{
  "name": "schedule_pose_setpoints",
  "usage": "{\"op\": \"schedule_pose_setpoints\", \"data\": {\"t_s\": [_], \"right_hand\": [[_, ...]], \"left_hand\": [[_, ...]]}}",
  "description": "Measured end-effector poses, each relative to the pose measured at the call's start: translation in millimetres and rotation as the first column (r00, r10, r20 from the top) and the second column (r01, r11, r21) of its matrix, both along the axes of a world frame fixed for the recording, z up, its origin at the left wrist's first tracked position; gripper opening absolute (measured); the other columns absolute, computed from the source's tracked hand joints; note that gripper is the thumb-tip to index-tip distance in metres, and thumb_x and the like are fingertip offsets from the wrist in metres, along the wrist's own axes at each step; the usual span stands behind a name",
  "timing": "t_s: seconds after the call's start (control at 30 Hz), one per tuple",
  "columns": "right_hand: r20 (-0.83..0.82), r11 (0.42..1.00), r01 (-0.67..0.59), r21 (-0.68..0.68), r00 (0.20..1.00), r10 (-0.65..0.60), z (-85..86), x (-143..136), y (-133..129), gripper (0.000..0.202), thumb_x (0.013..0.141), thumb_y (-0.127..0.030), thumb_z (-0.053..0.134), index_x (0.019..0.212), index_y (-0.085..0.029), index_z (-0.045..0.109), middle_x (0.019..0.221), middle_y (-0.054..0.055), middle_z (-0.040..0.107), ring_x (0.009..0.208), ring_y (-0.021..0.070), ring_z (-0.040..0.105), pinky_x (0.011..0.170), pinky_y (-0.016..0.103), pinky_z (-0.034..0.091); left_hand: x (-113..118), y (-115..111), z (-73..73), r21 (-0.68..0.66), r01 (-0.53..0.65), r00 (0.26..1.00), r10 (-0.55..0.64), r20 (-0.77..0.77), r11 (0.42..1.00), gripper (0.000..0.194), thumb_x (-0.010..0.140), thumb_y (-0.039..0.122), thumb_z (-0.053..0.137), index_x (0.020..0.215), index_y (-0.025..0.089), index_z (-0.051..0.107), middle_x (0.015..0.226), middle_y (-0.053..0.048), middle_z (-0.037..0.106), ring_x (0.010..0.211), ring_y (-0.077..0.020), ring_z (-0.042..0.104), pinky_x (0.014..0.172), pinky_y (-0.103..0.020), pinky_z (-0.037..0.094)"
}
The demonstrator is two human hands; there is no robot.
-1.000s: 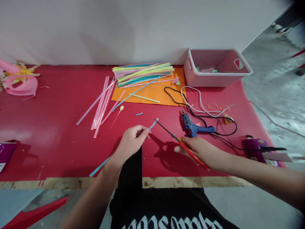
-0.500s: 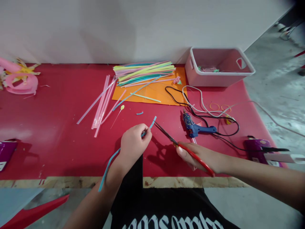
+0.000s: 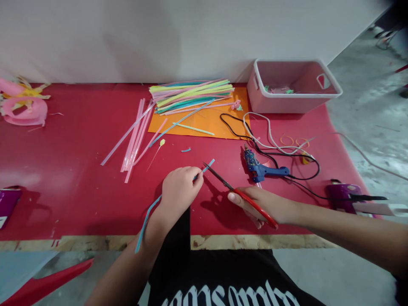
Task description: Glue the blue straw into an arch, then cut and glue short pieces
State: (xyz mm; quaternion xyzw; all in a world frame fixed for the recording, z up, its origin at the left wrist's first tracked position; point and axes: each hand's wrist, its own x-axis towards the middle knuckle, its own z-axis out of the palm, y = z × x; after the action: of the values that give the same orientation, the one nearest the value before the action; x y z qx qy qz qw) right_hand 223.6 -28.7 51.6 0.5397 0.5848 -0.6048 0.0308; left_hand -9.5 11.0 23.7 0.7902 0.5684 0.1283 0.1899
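Red tabletop [image 3: 73, 170]: pink bin [image 3: 293, 104] at rear, apparently out of the hands' way. Right hand [image 3: 270, 203] curled around red-handled scissors [image 3: 254, 204], blades at blue strip [image 3: 148, 216]; left hand [image 3: 180, 187] pinches strip near its end, presumably steadying it. Blue offcut [image 3: 185, 150] beyond.

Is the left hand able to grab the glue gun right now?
Probably not easily: the left hand is holding a blue strip, and the scissors in the right hand cross the way to the glue gun.
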Motion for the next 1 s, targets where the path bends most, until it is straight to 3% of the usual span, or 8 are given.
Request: {"op": "schedule_pose_setpoints", "data": {"t_s": [0.43,0.67,1.0], "right_hand": [[0.088,0.996,0.082,-0.019,0.993,-0.08,-4.4,-5,4,0.062,0.088,-0.079,0.04,0.068,-0.021,0.047,0.048,0.0,0.056,0.043,0.014,0.057,0.04,0.022,0.041],[0.079,0.988,0.137,-0.072,0.988,-0.131,-0.6,-10,7,0.065,0.087,-0.083,0.036,0.069,-0.021,0.046,0.043,-0.003,0.048,0.04,0.0128,0.052,0.039,0.022,0.038],[0.059,0.992,0.127,0.024,0.99,-0.129,-13.4,-8,11,0.064,0.087,-0.081,0.039,0.061,-0.023,0.04,0.043,-0.004,0.043,0.04,0.0108,0.044,0.04,0.024,0.031]], "left_hand": [[3,5,-0.6,0.003,-0.01,1.0,0.01,-0.006,1.0,0.021,0.093,0.025,0.053,0.084,0.021,0.072,0.086,-0.007,0.078,0.078,-0.0226,0.068,0.061,-0.03,0.038],[1,9,3.6,-0.017,-0.058,0.998,0.058,0.008,0.998,0.022,0.094,0.023,0.053,0.085,0.022,0.073,0.089,-0.006,0.079,0.079,-0.0225,0.069,0.062,-0.029,0.04],[-3,12,2.2,-0.031,-0.083,0.996,0.084,0.035,0.996,0.021,0.093,0.024,0.054,0.085,0.022,0.073,0.091,-0.006,0.079,0.082,-0.0225,0.07,0.063,-0.029,0.04]]}}
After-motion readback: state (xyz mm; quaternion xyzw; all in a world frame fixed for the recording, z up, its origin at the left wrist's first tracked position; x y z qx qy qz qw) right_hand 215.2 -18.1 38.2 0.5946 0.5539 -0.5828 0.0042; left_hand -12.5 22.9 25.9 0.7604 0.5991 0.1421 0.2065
